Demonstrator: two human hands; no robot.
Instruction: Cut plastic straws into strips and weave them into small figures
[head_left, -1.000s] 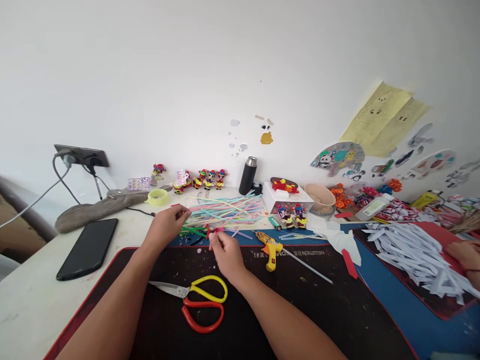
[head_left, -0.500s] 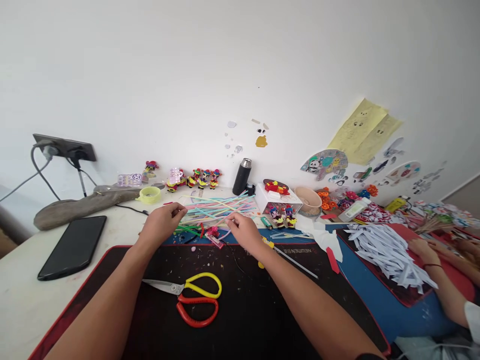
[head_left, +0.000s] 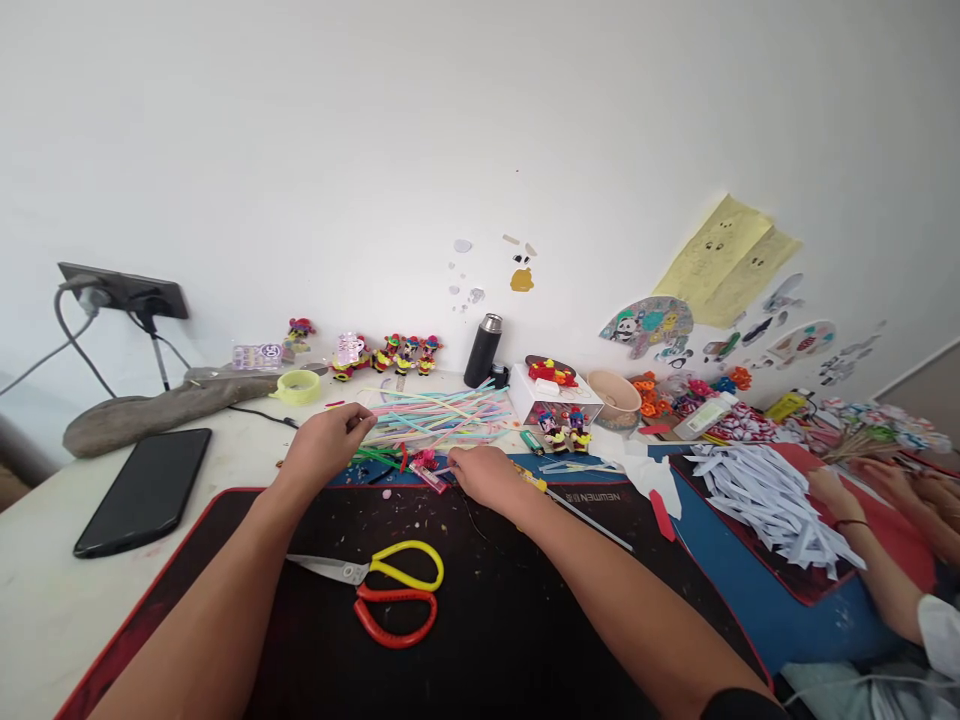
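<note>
At the left edge of a pile of thin pastel strips (head_left: pixel 435 415), my left hand (head_left: pixel 326 445) is closed in a pinch; what it holds, if anything, is hidden. My right hand (head_left: pixel 486 478) is closed too, its fingertips at the end of a thin pale strip below the pile's front edge. Between the hands lie a pink lighter (head_left: pixel 429 476), a small red-pink piece (head_left: pixel 425 459) and green strips (head_left: pixel 379 456). Nearer me, scissors (head_left: pixel 364 580) with one yellow and one red handle rest spread on the black mat (head_left: pixel 525 630).
A phone (head_left: pixel 142 492) and driftwood (head_left: pixel 172 410) are left. Along the wall stand small figurines (head_left: pixel 409 354), a black flask (head_left: pixel 484 350), a white box (head_left: pixel 562 400) and a bowl (head_left: pixel 615 400). To the right, another person's hands (head_left: pixel 832 495) are beside folded white paper strips (head_left: pixel 772 505).
My right hand has lowered slightly toward the mat and turned, its fingertips now nearer the pink lighter. My left hand has stayed nearly still. The view has shifted a little.
</note>
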